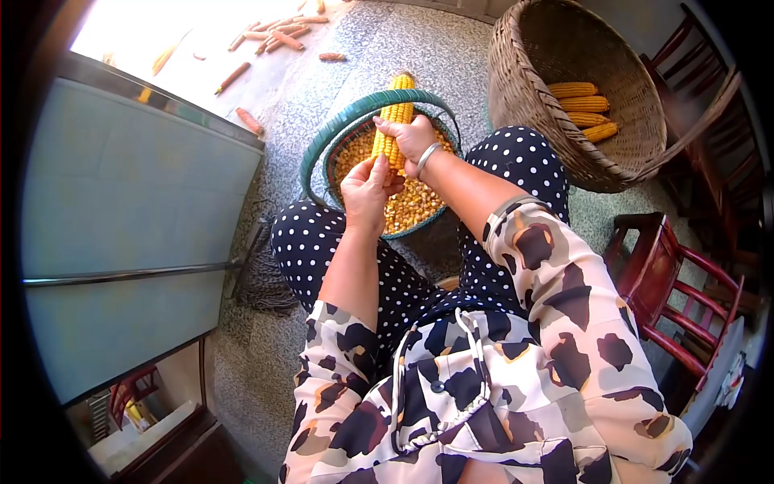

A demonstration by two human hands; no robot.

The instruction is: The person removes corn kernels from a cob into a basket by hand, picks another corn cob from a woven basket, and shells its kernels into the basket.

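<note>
A yellow ear of corn [396, 101] is held upright in both hands over a green-handled basket [322, 137]. My right hand [413, 142] wraps around its middle, with a bracelet at the wrist. Closed at the lower end of the same ear, my left hand [369, 192] presses with thumb and fingers; part of that end is hidden by the fingers. Loose corn kernels [411, 208] fill the basket below. The basket stands on the floor between my knees, and its handle arches behind the ear.
At the right, a large wicker basket [524, 105] holds several whole ears of corn [582, 103]. Bare cobs [278, 36] lie on the floor at the upper left. A red wooden chair [661, 282] stands at my right. A pale door panel [137, 218] is at my left, near a mop [266, 274].
</note>
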